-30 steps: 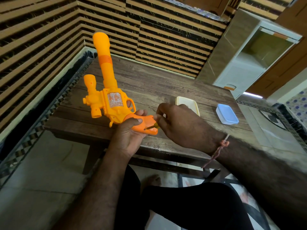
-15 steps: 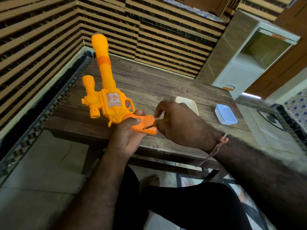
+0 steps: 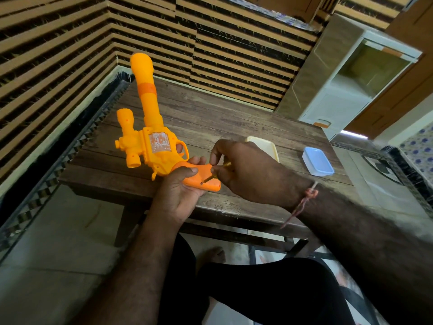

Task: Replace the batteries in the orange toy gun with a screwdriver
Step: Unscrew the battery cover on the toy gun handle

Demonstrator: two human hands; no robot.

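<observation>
The left hand (image 3: pixel 180 195) grips the gun (image 3: pixel 154 146) by its handle, thumb across the top of the grip, holding it above the near edge of the table (image 3: pixel 210 118). The barrel points far and slightly left, with the scope on its left side. The right hand (image 3: pixel 248 172) pinches a small screwdriver (image 3: pixel 210 178) between thumb and fingers; its tip meets the side of the handle, just right of the left thumb. Farther right on the table lie a cream tray (image 3: pixel 269 146) and, well apart from it, a blue box (image 3: pixel 317 160).
</observation>
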